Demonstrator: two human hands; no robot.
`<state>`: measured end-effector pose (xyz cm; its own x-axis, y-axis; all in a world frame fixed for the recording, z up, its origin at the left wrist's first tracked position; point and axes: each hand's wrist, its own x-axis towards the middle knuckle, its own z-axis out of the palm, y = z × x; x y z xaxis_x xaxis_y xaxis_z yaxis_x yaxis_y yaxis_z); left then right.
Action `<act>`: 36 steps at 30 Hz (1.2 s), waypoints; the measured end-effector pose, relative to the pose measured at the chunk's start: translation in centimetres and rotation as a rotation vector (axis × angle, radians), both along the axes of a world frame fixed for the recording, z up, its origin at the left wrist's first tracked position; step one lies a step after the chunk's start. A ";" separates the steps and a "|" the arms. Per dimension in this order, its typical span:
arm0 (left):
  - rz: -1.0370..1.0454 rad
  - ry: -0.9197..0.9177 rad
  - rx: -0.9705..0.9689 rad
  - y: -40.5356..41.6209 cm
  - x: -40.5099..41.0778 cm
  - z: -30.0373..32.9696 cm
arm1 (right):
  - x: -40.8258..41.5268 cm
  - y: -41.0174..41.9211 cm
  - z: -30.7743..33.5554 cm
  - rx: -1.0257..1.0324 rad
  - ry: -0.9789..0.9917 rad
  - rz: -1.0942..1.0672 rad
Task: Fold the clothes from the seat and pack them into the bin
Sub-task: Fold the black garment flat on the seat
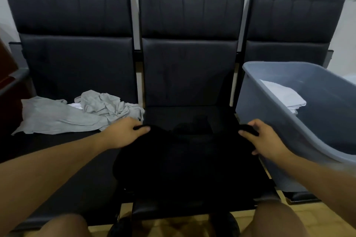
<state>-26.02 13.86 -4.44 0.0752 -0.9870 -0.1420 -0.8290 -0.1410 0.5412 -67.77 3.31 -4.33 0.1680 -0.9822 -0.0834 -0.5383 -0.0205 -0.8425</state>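
A black garment [185, 158] lies spread over the middle seat [188, 86] of a row of black chairs. My left hand [123, 132] pinches its upper left corner, thumb over the cloth. At the upper right corner my right hand [264, 140] grips a bunch of the same garment. A crumpled grey garment [77, 113] lies on the left seat, with a bit of white cloth [76, 105] showing under it. The grey plastic bin [269, 121] stands tilted on the right seat and holds folded white clothes [281, 94].
The chair backs [190, 13] rise against a white wall behind. A dark red piece of furniture [7, 67] stands at the far left. My knees [65, 225] are at the bottom edge, above a wooden floor [316, 215].
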 end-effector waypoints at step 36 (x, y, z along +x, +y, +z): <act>0.447 -0.203 -0.301 -13.5 -13.5 -17.0 | 14.0 -17.5 -17.1 -0.579 0.502 0.647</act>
